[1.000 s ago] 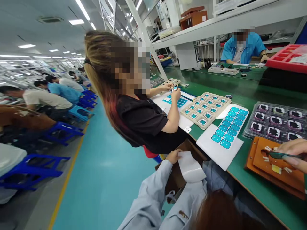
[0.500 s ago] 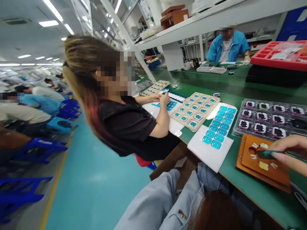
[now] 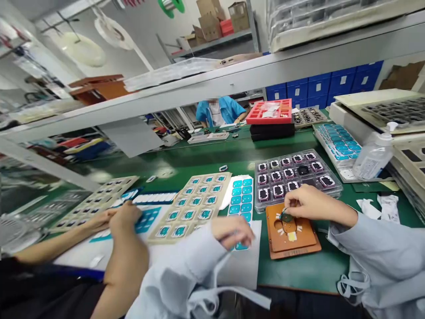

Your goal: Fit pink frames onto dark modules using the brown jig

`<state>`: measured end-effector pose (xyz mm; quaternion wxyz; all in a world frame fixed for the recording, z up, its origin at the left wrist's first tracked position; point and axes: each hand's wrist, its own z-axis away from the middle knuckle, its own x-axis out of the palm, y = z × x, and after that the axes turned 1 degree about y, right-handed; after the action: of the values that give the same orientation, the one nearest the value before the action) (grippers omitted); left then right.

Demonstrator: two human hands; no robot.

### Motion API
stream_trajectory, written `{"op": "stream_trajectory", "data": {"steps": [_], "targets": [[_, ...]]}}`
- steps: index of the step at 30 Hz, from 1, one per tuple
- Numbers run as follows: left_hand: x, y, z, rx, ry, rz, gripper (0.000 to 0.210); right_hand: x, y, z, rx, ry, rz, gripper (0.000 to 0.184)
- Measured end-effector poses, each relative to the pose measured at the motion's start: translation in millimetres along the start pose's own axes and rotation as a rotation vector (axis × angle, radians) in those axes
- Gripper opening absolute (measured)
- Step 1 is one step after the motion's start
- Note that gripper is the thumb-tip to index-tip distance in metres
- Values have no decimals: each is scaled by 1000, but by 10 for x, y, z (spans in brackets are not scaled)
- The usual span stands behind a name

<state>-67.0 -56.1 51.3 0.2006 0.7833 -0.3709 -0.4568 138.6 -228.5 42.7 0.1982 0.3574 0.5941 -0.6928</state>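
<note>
Right hand [image 3: 307, 204] grip pinched on dark tweezers [image 3: 284, 216] over orange jig [image 3: 290, 230], seating small part. Left hand [image 3: 232, 231] blurred, grip unclear, just above blue sticker sheet [image 3: 241, 195]. Likely next: fine tip alignment.

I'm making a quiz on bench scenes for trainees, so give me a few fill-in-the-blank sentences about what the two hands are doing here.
1. The right hand pinches a small dark part over the ____-coloured fixture.
2. The left hand hovers over the white sheet of ____ stickers.
3. Behind the fixture lies a clear tray of small parts on the ____ table.

Missing words: orange; blue; green
</note>
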Motion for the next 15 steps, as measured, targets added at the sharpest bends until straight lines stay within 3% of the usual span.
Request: {"op": "stream_trajectory", "data": {"steps": [2, 5, 8, 10, 11, 13, 15], "targets": [[-103, 6, -301, 79, 56, 126, 28, -23, 10, -8, 3, -23, -26, 16], [-325, 41, -820, 90, 258, 447, 20, -51, 32, -22, 0, -46, -35, 22], [-634, 143, -1175, 70, 337, 460, 16, -37, 67, -46, -27, -72, -14, 28], [-824, 217, -1249, 121, 348, 409, 11, -9, 92, -64, -45, -94, -8, 27], [-886, 247, -1241, 143, 413, 348, 19, 5, 104, -72, -52, -106, -6, 25], [-908, 281, -1159, 189, 640, 164, 37, 28, 123, -84, -63, -125, 0, 19], [-800, 286, -1031, 330, 894, -61, 32, 41, 135, -90, -75, -136, 10, 15]]}}
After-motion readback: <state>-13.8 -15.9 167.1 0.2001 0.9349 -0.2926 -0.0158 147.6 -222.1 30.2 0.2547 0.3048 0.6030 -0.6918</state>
